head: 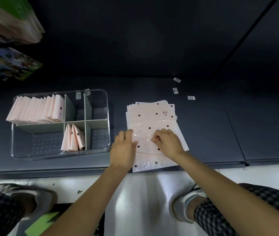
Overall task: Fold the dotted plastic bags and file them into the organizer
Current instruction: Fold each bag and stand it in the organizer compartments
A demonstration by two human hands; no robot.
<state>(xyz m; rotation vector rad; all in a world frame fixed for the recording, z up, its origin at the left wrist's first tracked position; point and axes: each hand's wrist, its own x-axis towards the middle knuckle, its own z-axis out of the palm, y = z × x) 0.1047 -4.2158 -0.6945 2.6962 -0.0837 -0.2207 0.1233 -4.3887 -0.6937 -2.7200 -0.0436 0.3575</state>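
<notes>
From the head camera I look down on a dark shelf near the floor. Toward its left end sits a clear plastic organizer (108,116), split by grey dividers into compartments. The far left compartment is packed with a row of folded pink bags (38,109) standing on edge, one showing a dark dot. The near middle compartment holds a few more folded bags (74,138), leaning together. The other compartments show only the dotted floor of the organizer. Just right of it, near the shelf's front edge, lies a stack of flat dotted plastic bags (152,114), pink with dark dots and a small triangle mark. My left hand (122,150) rests flat on the left edge of the top bag (148,160), fingers spread and not closed on anything. My right hand (166,142) has a narrow grip, fingertips curled and pinching that bag's film near its middle; a ring shows on one finger. Three small white labels (177,80) lie toward the far right of the shelf, their print too small to read. Blurred packages (11,19) are cut off at the upper left.
</notes>
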